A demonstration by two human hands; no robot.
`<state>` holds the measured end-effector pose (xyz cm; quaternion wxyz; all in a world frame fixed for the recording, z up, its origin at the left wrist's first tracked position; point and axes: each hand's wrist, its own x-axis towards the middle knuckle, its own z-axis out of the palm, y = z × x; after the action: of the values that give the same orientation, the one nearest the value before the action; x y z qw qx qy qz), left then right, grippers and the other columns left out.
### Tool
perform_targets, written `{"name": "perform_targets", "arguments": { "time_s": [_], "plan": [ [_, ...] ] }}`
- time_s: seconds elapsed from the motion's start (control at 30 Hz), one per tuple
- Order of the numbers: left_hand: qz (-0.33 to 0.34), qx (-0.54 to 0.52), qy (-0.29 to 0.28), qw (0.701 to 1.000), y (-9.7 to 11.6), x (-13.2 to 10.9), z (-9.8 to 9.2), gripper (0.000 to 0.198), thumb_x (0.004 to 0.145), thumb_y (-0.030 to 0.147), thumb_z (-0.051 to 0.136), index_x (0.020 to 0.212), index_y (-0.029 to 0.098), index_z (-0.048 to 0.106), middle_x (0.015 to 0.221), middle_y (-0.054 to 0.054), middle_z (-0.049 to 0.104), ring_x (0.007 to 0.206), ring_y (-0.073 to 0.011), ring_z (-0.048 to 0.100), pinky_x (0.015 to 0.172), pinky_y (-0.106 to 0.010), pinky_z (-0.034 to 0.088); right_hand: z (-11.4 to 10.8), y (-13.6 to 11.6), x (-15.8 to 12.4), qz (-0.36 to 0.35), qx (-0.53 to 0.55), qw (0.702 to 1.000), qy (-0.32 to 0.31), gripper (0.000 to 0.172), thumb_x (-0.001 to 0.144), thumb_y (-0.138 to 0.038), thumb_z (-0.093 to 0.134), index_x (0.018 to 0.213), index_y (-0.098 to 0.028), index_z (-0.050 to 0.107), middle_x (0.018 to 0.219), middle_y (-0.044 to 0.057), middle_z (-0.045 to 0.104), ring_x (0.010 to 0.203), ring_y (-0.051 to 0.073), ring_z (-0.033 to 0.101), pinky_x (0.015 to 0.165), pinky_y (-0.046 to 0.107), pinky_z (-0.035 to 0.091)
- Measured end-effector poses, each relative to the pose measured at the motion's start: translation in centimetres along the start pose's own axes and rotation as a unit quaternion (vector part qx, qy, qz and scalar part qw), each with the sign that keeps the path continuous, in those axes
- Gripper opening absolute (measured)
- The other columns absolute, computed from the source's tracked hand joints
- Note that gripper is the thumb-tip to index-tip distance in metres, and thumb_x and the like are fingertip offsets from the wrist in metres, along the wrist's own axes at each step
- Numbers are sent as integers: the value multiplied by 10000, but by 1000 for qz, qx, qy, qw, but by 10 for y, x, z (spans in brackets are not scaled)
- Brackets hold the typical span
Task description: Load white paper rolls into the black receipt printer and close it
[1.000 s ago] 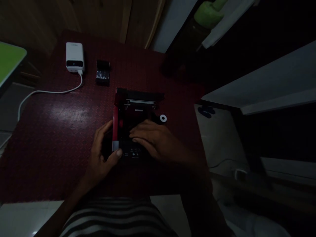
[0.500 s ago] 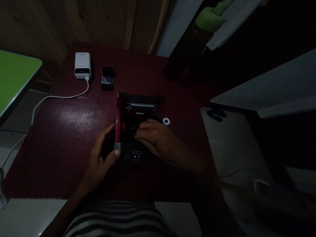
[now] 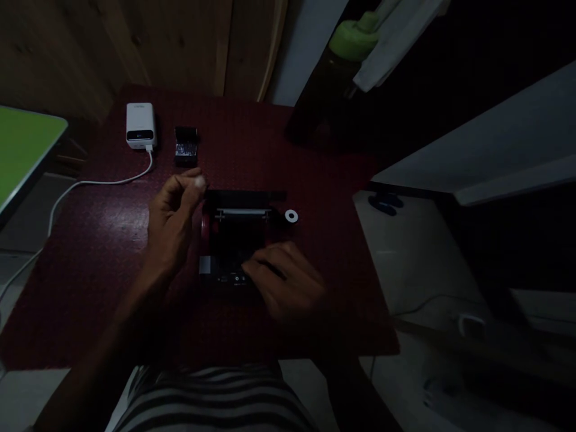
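Observation:
A small black and red machine with a raised lid, which looks like a label printer (image 3: 227, 267), stands on the table. My left hand (image 3: 171, 219) has its thumb and forefinger closed at the left end of the dark lid (image 3: 245, 195). A pale roller bar (image 3: 243, 212) shows under that lid. Over the front right of the machine is my right hand (image 3: 288, 279), fingers curled and fingertips together near the front panel's small buttons. Whether these fingertips hold anything is too dark to see. Behind the machine's right side lies a white ring-shaped piece (image 3: 291, 216), its dark part unclear.
The table has a dark red patterned cover (image 3: 108, 252). A white power bank (image 3: 140, 125) with a plugged-in white cable (image 3: 101, 182) stands at the back left, a small black object (image 3: 186, 145) beside it. A green-capped bottle (image 3: 353, 42) rises at the back right.
My left hand has moved up from the machine's left side to the lid's corner. My right hand has come out of the opening towards the front panel. The lid is tilted differently.

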<state>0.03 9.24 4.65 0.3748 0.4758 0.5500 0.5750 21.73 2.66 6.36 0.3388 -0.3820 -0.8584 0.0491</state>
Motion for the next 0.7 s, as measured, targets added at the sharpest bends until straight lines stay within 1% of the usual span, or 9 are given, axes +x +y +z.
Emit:
{"name": "perform_targets", "arguments": {
  "time_s": [0.03, 0.1, 0.13, 0.17, 0.23, 0.3, 0.4, 0.57, 0.7],
  "plan": [
    [0, -4, 1, 1000, -1, -6, -1, 296, 1078, 467, 703, 958, 196, 707, 1389, -51, 766, 1440, -273, 649, 1265, -477, 485, 0, -2, -2, -3, -27, 1000, 4, 285, 1089, -35, 613, 995, -210, 818, 992, 80, 857, 896, 203, 746, 807, 347, 642],
    [-12, -7, -1, 1000, -3, -23, -5, 216, 976, 406, 815, 1019, 204, 748, 1530, -66, 714, 1524, -314, 607, 1284, -501, 487, -1, -5, -6, -8, -78, 997, 11, 254, 1077, -41, 649, 1023, -226, 816, 1160, 96, 880, 1079, 238, 788, 909, 381, 654],
    [-23, -14, -2, 1000, -5, -32, -8, 275, 915, 390, 862, 1110, 221, 767, 1591, -70, 680, 1519, -334, 619, 1264, -510, 517, 0, -6, -7, -8, -95, 995, 16, 229, 1071, -53, 671, 1035, -230, 811, 1275, 111, 869, 1208, 265, 781, 973, 408, 653],
    [-44, -22, -5, 999, -8, -41, -11, 419, 891, 384, 878, 1266, 245, 756, 1618, -79, 666, 1521, -342, 624, 1246, -513, 544, 0, -7, -8, -6, -101, 995, 18, 198, 1069, -71, 688, 1041, -228, 805, 1385, 131, 838, 1330, 292, 751, 1036, 440, 645],
    [-94, -43, -31, 994, -12, -56, -15, 622, 904, 409, 870, 1480, 265, 683, 1593, -100, 693, 1516, -340, 641, 1219, -496, 578, 2, -7, -9, 2, -76, 997, 17, 141, 1079, -112, 690, 1052, -205, 793, 1482, 172, 791, 1444, 322, 709, 1124, 488, 627],
    [-130, -49, -60, 988, -14, -65, -17, 663, 939, 434, 847, 1548, 249, 659, 1589, -114, 703, 1521, -340, 643, 1228, -484, 579, 4, -6, -9, 14, -29, 999, 9, 132, 1098, -139, 659, 1068, -181, 781, 1418, 177, 822, 1398, 315, 752, 1139, 491, 631],
    [-141, -43, -70, 987, -13, -69, -18, 630, 971, 449, 825, 1550, 248, 681, 1609, -111, 696, 1523, -346, 645, 1249, -489, 566, 6, -4, -8, 28, 6, 1000, -3, 153, 1117, -151, 616, 1148, -165, 765, 1306, 133, 872, 1291, 287, 816, 1108, 475, 654],
    [-149, -36, -83, 985, -2, -66, -18, 614, 992, 435, 802, 1570, 273, 675, 1650, -105, 663, 1516, -357, 649, 1219, -493, 593, 4, -7, -5, 41, -6, 999, -15, 180, 1118, -159, 621, 1227, -121, 759, 1287, 150, 876, 1271, 285, 828, 1105, 465, 667],
    [-142, -15, -90, 986, 0, -66, -17, 635, 993, 434, 793, 1590, 263, 660, 1675, -109, 639, 1527, -353, 637, 1227, -477, 584, 4, -7, -4, 42, -9, 999, -25, 191, 1121, -170, 624, 1237, -139, 773, 1302, 143, 874, 1291, 279, 822, 1117, 457, 667]
  ]
}}
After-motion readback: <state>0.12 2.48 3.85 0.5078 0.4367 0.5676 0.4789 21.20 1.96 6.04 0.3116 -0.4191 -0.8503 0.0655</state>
